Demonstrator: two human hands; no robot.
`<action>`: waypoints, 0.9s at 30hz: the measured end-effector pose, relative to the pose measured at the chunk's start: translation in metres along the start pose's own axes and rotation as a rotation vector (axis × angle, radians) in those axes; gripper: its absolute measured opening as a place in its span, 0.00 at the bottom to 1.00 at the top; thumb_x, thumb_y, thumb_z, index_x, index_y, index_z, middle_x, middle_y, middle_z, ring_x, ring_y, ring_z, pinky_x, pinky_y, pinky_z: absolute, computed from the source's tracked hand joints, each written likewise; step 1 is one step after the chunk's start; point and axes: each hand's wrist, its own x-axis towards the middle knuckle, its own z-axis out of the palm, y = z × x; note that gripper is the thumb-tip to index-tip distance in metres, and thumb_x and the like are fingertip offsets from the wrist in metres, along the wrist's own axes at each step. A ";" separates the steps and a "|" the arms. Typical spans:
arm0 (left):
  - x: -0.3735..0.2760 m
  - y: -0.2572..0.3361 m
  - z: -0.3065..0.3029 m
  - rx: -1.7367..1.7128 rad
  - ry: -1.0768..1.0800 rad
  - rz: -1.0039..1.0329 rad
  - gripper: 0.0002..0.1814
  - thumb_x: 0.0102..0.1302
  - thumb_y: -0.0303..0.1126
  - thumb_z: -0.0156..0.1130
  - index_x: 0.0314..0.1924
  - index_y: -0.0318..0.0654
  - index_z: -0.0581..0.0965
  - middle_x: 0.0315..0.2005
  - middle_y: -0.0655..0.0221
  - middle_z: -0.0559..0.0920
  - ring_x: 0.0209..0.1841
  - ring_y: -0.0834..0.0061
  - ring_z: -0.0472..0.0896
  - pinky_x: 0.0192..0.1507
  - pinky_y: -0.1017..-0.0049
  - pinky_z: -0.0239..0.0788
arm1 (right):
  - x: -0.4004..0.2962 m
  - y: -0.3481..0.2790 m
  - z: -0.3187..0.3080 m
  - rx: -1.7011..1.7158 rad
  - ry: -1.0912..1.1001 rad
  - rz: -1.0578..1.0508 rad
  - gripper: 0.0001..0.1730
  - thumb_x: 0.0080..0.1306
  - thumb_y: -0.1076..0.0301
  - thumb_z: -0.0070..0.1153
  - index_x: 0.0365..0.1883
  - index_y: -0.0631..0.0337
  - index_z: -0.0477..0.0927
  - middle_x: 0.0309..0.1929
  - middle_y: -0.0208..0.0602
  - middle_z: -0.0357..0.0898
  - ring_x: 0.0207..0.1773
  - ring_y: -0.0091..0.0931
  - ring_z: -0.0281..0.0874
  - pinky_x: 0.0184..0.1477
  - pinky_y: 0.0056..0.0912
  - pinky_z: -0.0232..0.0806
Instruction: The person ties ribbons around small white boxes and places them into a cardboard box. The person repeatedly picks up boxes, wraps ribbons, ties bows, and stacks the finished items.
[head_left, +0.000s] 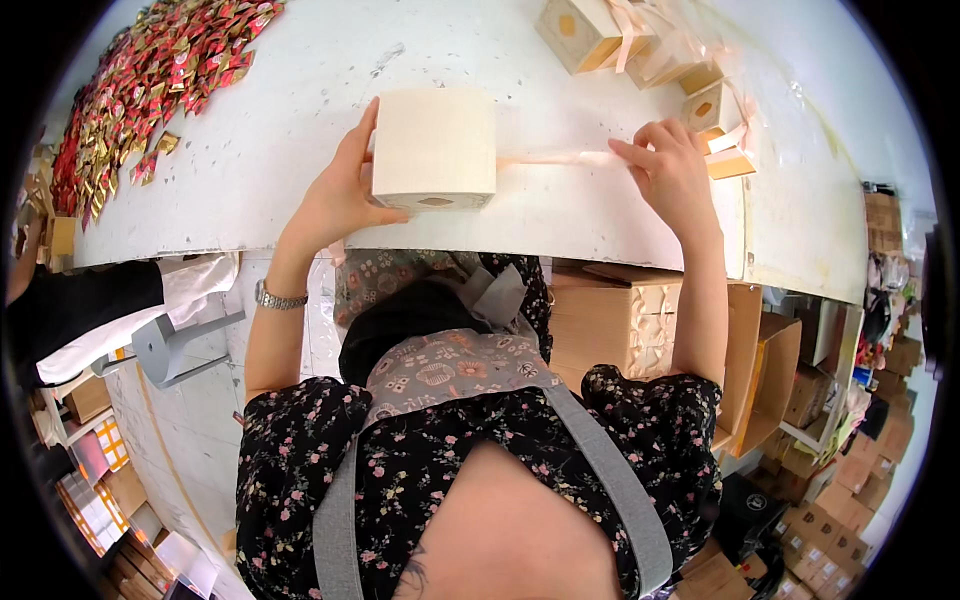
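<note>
A cream gift box (435, 146) sits on the white table (540, 225) in front of me, its patterned side with a gold emblem facing my body. My left hand (341, 180) is wrapped around its left side, fingers behind and thumb along the near bottom edge. A pale pink ribbon (555, 159) runs out to the right from the box, nearly straight. Its far end is pinched between the thumb and fingers of my right hand (664, 169). Where the ribbon meets the box is hidden.
Red and gold wrapped packets (169, 82) are heaped at the far left. Several ribboned boxes (585, 34) stand at the far right. Below the table's front edge are cardboard cartons (600, 319). Another person's sleeve (97, 304) and a grey stool (161, 349) are at left.
</note>
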 end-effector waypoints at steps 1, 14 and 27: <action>-0.004 0.004 -0.005 0.035 -0.034 -0.110 0.59 0.44 0.26 0.76 0.74 0.46 0.51 0.65 0.57 0.67 0.60 0.65 0.72 0.60 0.69 0.65 | -0.003 0.004 0.003 0.051 -0.039 -0.003 0.09 0.52 0.73 0.66 0.33 0.50 0.86 0.30 0.26 0.76 0.39 0.28 0.72 0.46 0.34 0.65; -0.012 -0.011 -0.107 0.245 -0.017 -0.386 0.12 0.64 0.34 0.64 0.38 0.30 0.80 0.25 0.74 0.79 0.27 0.85 0.72 0.31 0.81 0.64 | 0.010 -0.048 0.066 0.102 -0.135 -0.046 0.10 0.57 0.66 0.62 0.38 0.52 0.82 0.32 0.29 0.79 0.43 0.29 0.75 0.46 0.36 0.65; -0.018 0.094 -0.178 0.902 0.354 0.519 0.09 0.58 0.18 0.63 0.37 0.39 0.82 0.34 0.69 0.79 0.33 0.71 0.75 0.35 0.78 0.65 | 0.028 -0.018 -0.047 -0.273 0.488 -0.041 0.15 0.46 0.72 0.68 0.34 0.47 0.86 0.32 0.21 0.76 0.40 0.27 0.72 0.43 0.33 0.65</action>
